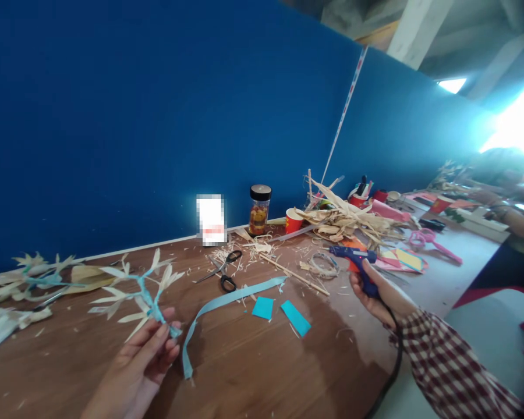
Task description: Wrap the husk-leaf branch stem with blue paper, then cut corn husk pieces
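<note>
My left hand (pixel 146 355) pinches the blue-wrapped stem of a straw-leaf sprig (pixel 142 291), holding it just above the wooden table (pixel 253 372). My right hand (pixel 378 297), in a checked sleeve, is wrapped round the grip of a blue glue gun (pixel 353 256) whose nozzle points left; its black cord hangs down off the table edge. Between the hands lie a long light-blue ribbon strip (pixel 227 305) and two small teal paper pieces (pixel 282 312). Black-handled scissors (pixel 225 270) lie just behind the ribbon.
More finished sprigs (pixel 30 279) lie at far left. A pile of dried husks (pixel 349 221), a red cup (pixel 293 221), a black-lidded jar (pixel 259 209) and wooden sticks sit near the blue wall. Another person's arms (pixel 506 209) work at far right.
</note>
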Motion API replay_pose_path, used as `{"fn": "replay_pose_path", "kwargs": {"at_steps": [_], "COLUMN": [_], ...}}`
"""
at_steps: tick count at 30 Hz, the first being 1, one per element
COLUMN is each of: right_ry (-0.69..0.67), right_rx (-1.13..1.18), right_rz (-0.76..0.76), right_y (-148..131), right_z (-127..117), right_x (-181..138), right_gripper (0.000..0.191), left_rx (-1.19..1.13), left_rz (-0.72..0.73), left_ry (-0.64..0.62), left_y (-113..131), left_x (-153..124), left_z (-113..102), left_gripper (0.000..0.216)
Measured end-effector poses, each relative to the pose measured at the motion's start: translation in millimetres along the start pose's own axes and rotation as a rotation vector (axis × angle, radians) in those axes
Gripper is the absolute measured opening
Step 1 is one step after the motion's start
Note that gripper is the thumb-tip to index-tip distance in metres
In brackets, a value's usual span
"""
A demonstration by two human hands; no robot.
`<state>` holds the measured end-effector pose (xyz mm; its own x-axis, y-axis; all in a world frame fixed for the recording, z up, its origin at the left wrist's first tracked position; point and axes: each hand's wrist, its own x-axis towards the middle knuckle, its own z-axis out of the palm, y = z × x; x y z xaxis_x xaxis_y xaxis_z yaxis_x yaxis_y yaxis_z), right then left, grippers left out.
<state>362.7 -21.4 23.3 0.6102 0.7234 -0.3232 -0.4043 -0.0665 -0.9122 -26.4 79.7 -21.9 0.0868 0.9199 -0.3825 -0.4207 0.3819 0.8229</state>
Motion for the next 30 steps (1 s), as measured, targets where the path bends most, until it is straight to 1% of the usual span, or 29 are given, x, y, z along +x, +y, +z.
{"fn": "replay_pose_path", "kwargs": {"at_steps": [2, 4, 6, 9, 11, 13, 15, 17, 20, 22, 24, 27, 30], "right_ry": [-0.012, -0.023, -0.082, -0.27, -0.387, -0.503, -0.62, -0.738, -0.871, -0.907, -0.926, -0.952, -0.941], "right_rx": [-0.027, -0.059, -0.114, -0.2, -0.208, -0.194, -0.214, -0.271, -0.341, -0.364, -0.382, -0.421, -0.478], "right_rz": [0.088, 0.113, 0.052, -0.096, -0.155, -0.1, 0.011, 0.089, 0.125, 0.133, 0.129, 0.066, -0.009], "right_y": [3, 6, 11, 19, 25, 34, 45, 58, 78, 89, 98, 108, 113], "right_z": [-1, 4, 15, 39, 58, 78, 98, 116, 139, 150, 156, 159, 158], "right_x": [-5, -14, -24, -42, -52, -60, -63, -64, -63, -64, -65, -67, -67], "right_gripper": [0.028, 0.031, 0.031, 0.031, 0.031, 0.031, 0.034, 0.039, 0.051, 0.056, 0.056, 0.05, 0.05], "left_rx": [0.003, -0.004, -0.028, -0.068, -0.094, -0.114, -0.122, -0.114, -0.081, -0.051, -0.025, -0.012, 0.003], "left_rz": [0.003, 0.007, 0.014, 0.032, 0.046, 0.056, 0.076, 0.099, 0.134, 0.143, 0.142, 0.149, 0.149], "left_ry": [-0.005, -0.009, -0.017, -0.041, -0.053, -0.044, -0.033, -0.022, 0.004, 0.028, 0.046, 0.049, 0.033], "left_y": [-1, -2, -3, -3, -3, -4, -4, -5, -5, -5, -5, -5, -5], "left_x": [1, 1, 1, 0, 0, 2, 5, 8, 12, 15, 16, 17, 18], "left_z": [-1, -1, -1, 0, 0, -2, -5, -9, -14, -16, -17, -17, -18], "left_gripper": [0.033, 0.031, 0.028, 0.025, 0.022, 0.019, 0.017, 0.017, 0.023, 0.028, 0.03, 0.03, 0.03]}}
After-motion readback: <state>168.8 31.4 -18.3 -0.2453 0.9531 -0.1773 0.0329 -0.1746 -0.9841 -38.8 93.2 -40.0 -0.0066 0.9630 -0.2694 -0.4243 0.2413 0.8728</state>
